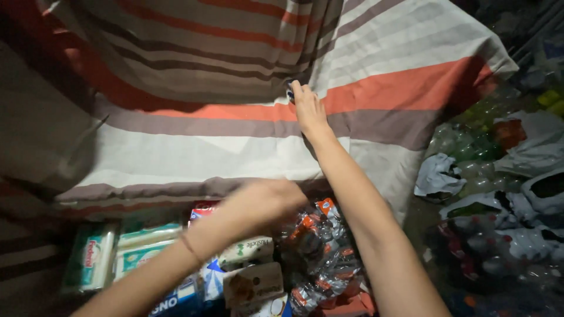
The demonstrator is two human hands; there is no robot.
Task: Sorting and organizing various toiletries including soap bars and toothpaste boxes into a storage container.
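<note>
Right hand (306, 108) stretched to twelve o'clock, fingers pressed together, pinching a small dark clip (290, 93) onto the striped cloth (235, 147); left hand (261, 202) blurred low at centre just under the cloth's lower edge, grip impossible to tell. Likely to slip: clip losing its bite, cloth sagging down over the packets (138, 252) and wrapped bottles (323, 258) at six o'clock. Heaped plastic bottles and bags (499, 194) crowding three o'clock, narrowing the reach.
</note>
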